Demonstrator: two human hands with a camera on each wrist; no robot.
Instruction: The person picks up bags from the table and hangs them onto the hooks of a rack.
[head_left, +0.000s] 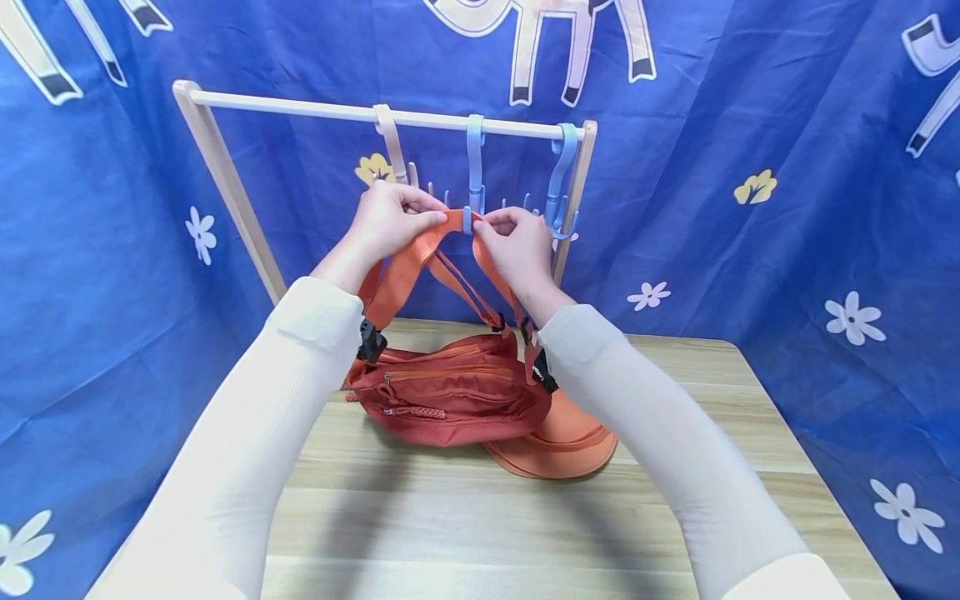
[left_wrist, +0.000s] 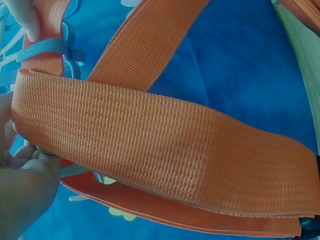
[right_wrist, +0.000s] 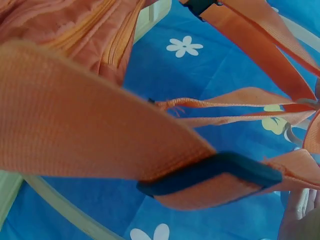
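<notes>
Orange hat (head_left: pixel 573 429) partly hidden behind red bag (head_left: pixel 457 396)

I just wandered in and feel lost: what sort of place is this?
Probably a staged work corner: patterned blue fabric hangs behind and on both sides of a wood-grain table, and a hanging rack stands toward the back.

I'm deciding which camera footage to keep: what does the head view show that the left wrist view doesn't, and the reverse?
Only the head view shows the orange hat, the braided zipper pull and both pale sleeves.

Only the left wrist view shows the orange strap's ribbed weave in close detail.

Both show the strap, the blue hook, the left hand and the right hand.
</notes>
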